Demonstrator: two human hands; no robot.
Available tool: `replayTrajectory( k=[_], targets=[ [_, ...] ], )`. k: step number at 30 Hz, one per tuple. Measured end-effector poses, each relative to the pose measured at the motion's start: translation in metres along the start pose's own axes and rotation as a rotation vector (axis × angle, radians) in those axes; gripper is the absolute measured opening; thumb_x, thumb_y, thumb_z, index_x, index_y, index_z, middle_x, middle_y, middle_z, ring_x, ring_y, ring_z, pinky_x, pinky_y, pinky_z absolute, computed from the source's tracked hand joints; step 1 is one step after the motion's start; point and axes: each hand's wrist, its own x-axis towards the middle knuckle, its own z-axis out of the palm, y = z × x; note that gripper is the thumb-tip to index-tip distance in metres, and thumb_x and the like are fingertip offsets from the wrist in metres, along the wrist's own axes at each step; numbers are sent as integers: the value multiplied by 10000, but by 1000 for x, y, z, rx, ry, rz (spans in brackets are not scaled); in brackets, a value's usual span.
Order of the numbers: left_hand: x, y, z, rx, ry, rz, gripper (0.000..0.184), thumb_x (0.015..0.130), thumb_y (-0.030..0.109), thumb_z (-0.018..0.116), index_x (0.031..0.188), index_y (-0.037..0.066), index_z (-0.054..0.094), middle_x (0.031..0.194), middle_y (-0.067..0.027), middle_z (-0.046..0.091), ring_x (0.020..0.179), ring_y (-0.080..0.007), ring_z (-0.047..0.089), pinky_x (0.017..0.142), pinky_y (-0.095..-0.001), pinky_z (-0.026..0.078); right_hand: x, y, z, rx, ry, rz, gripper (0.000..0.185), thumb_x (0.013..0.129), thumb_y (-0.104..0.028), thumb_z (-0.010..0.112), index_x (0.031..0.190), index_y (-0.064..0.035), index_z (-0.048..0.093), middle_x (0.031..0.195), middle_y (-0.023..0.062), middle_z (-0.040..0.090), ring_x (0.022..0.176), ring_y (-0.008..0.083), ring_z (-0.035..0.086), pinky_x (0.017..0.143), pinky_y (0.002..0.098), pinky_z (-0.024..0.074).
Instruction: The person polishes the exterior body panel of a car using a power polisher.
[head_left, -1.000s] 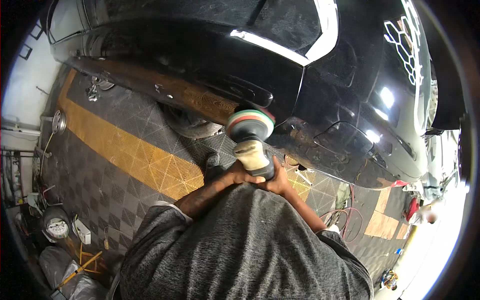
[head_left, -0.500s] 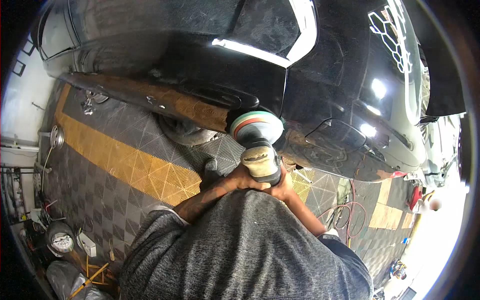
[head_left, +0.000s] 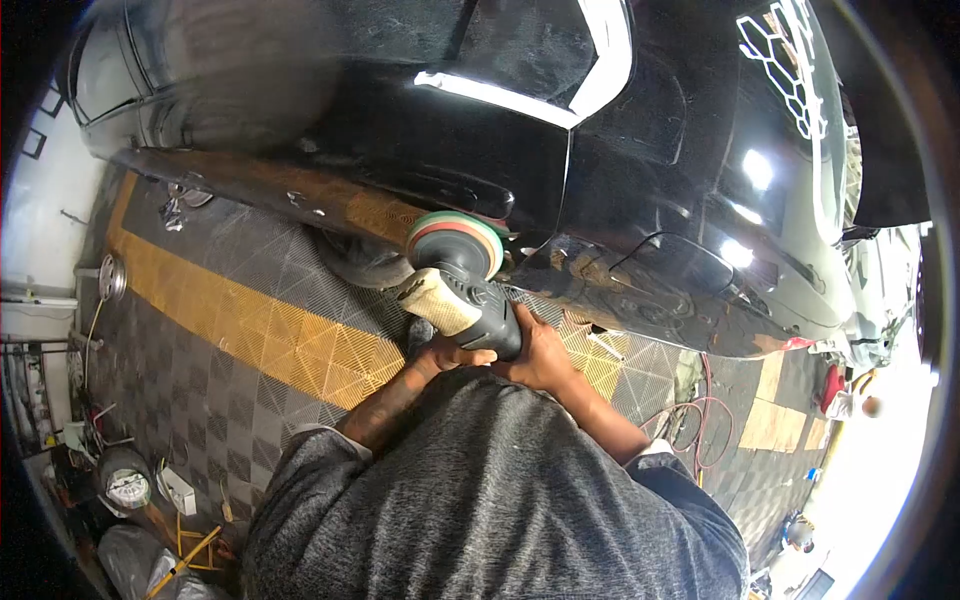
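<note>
Both my hands hold a dark power polisher [head_left: 488, 318] with a pale cover on its head. My left hand [head_left: 450, 354] grips the left side of its body, and my right hand [head_left: 541, 352] wraps round the right side. The polisher's round pad [head_left: 456, 243], with green and orange rims, is against or very close to the lower side of a glossy black car [head_left: 400, 130]; exact contact cannot be made out. The tool tilts up to the left.
A wheel [head_left: 365, 262] shows under the car edge. Red hose [head_left: 705, 430] lies on the tiled floor [head_left: 250, 310] at the right. A yellow frame [head_left: 185, 560], a white box [head_left: 178, 490] and plastic sheeting are at the lower left. Another person [head_left: 858, 395] is at the far right.
The polisher and its pad have swung left along the car's lower side, and both hands have moved with it. The view has shifted slightly.
</note>
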Motion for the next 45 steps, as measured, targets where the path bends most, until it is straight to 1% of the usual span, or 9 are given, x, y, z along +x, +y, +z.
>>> replayTrajectory(
  k=[1,5,11,19,22,27,31,37,45],
  targets=[
    [-1,3,6,-65,62,113,840,639,305,891,1351,110,491,1266,-47,542,1175,-219,511,1053,-390,438,-3,-2,-4,-9,5,-1,940,588,-277,867,1388,6,463,1147,257,669,1019,430,679,880,468,551],
    [11,-15,35,-148,-20,83,1027,616,178,921,1468,109,351,1385,-70,468,1295,-244,458,1117,-404,401,-32,-17,-33,78,-22,87,938,630,-327,871,1390,-4,426,1105,298,651,993,478,664,871,507,545],
    [21,10,65,-57,-249,99,917,663,224,897,1422,62,410,1313,-95,530,1238,-243,501,1059,-403,436,-70,-35,-66,-171,-31,231,1026,672,-415,859,1451,-14,325,1080,304,662,979,456,681,853,505,554],
    [25,20,75,-37,-273,137,836,687,231,884,1378,39,455,1275,-100,560,1194,-229,532,1010,-395,466,-75,-77,-95,-287,-67,389,1057,659,-451,836,1439,69,350,1122,303,666,983,442,693,888,471,561],
    [22,45,78,-87,-277,125,793,682,217,882,1344,37,485,1239,-94,580,1169,-216,550,985,-390,483,-78,-84,-101,-311,-26,360,1030,657,-407,838,1450,6,327,1070,284,675,971,441,689,861,493,560],
    [32,70,83,-177,-302,117,628,703,169,854,1246,32,569,1050,-67,657,981,-176,627,830,-333,547,-76,-96,-116,-316,68,252,994,642,-365,833,1428,2,348,1048,277,681,973,446,686,862,492,561],
    [31,73,82,-141,-298,115,604,706,165,856,1227,32,581,1020,-57,669,959,-163,637,808,-317,554,-76,-93,-118,-303,48,281,955,637,-363,818,1404,3,381,1027,286,687,955,452,691,860,497,562],
    [24,28,78,-76,-302,72,798,698,246,889,1359,30,497,1274,-110,578,1213,-247,528,1050,-394,442,-76,-71,-96,-296,-65,352,951,642,-398,822,1395,-3,395,1035,278,688,947,454,694,870,496,559],
    [34,-12,39,258,-187,104,825,681,322,889,1367,81,498,1320,-81,553,1245,-271,505,1094,-411,402,-43,15,-28,26,66,101,919,558,-311,897,1316,7,487,1164,263,658,1053,427,667,888,468,545]
  ],
)
